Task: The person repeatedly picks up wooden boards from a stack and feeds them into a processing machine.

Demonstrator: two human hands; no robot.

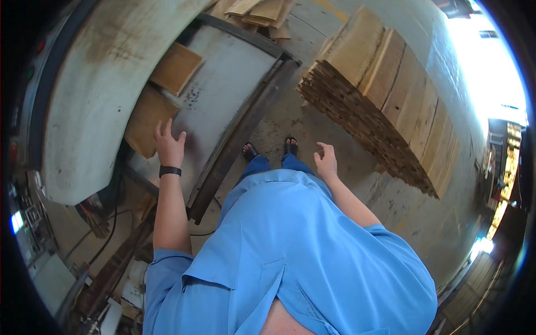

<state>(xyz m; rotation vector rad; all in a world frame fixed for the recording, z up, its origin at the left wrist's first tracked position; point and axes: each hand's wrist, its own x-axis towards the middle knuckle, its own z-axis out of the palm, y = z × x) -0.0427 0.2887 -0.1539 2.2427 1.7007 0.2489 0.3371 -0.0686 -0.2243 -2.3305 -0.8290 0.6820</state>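
My left hand (pixel 170 146), with a black band on its wrist, is over the near end of a brown wooden board (pixel 146 120). Its fingers are spread and nothing is gripped in them; whether the fingertips touch the wood I cannot tell. A second wooden board (pixel 176 68) lies just beyond the first. Both rest on a grey metal table (pixel 215 72) and run partly beneath the pale machine housing, which hides their left ends. My right hand (pixel 326 161) hangs in the air by my right side, fingers loosely bent and apart, holding nothing.
The large machine housing (pixel 106 72) curves over the table's left side. To my right stands a tall stack of planks (pixel 402 95). More loose boards (pixel 262 12) lie past the table's far end. Cables (pixel 114 223) and scrap lie at the lower left.
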